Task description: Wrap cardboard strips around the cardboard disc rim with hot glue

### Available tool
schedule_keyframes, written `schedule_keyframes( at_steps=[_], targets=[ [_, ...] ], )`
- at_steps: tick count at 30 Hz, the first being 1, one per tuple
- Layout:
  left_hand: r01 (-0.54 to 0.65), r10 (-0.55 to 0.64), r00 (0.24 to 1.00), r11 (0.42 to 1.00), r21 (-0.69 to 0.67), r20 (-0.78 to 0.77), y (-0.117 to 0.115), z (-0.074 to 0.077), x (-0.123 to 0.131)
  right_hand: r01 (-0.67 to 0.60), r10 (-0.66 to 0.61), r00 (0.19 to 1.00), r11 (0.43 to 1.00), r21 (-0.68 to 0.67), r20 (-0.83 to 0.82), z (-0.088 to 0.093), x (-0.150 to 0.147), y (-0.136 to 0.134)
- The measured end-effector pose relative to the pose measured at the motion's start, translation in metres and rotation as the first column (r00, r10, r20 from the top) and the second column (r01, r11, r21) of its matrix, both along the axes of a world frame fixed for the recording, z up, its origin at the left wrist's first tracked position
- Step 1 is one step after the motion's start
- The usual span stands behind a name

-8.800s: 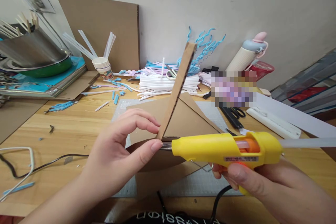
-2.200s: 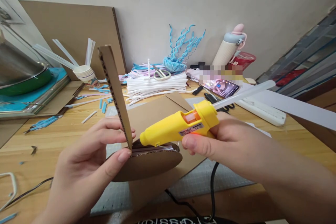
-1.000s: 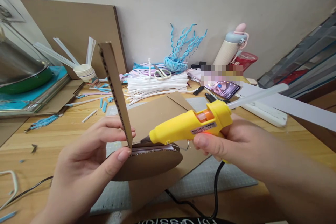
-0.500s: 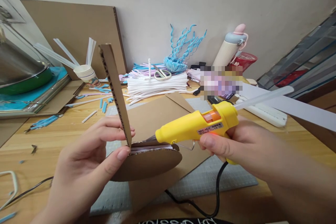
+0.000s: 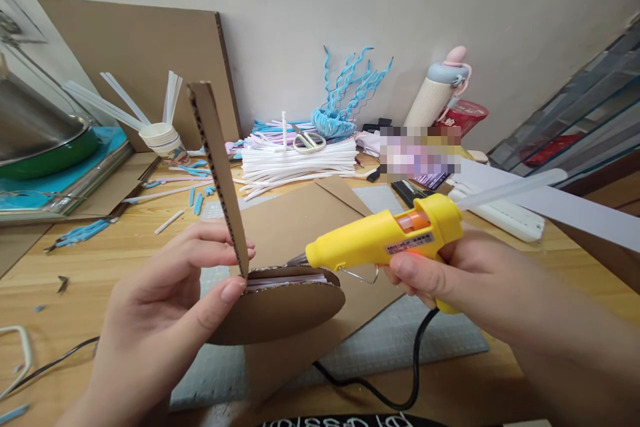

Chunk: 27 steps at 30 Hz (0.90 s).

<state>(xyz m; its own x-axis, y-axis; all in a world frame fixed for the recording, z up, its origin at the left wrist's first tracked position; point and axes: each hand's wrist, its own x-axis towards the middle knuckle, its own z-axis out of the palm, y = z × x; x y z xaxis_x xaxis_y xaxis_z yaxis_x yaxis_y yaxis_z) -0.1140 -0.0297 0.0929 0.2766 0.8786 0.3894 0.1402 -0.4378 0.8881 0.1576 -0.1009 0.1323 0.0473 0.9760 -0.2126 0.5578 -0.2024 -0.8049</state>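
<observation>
Between the thumb and fingers of my left hand (image 5: 175, 307) is an upright cardboard strip (image 5: 220, 173), pinched at its lower end. That end meets the edge of a rounded cardboard piece (image 5: 285, 312), where thin white sticks (image 5: 287, 281) lie between two cardboard layers. My right hand (image 5: 450, 267) is wrapped round a yellow hot glue gun (image 5: 370, 237), thumb along its side. The gun's metal nozzle points left, at the far cardboard edge; I cannot tell whether it touches. A clear glue stick (image 5: 515, 188) juts from its back, and a black cord hangs below.
Under the work lie a flat cardboard sheet (image 5: 295, 220) and a grey cutting mat (image 5: 440, 340). Behind are white pipe cleaners (image 5: 300, 170), scissors (image 5: 309, 141) and a blue coiled pipe-cleaner piece (image 5: 334, 121). Paper cups (image 5: 163, 140) stand left, a bottle (image 5: 435, 93) right.
The glue gun has shifted slightly right and up, its nozzle drawing back along the cardboard edge. My left hand and the cardboard strip have barely moved.
</observation>
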Motion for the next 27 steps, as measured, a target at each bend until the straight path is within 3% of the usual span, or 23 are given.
schedule_keyframes(
  at_steps=[27],
  targets=[
    [-0.02,0.02,1.0,1.0,-0.007,0.01,0.0,0.0,0.003,0.101,-0.107,0.988,0.993,-0.058,-0.108,-0.02,0.015,-0.014]
  ],
)
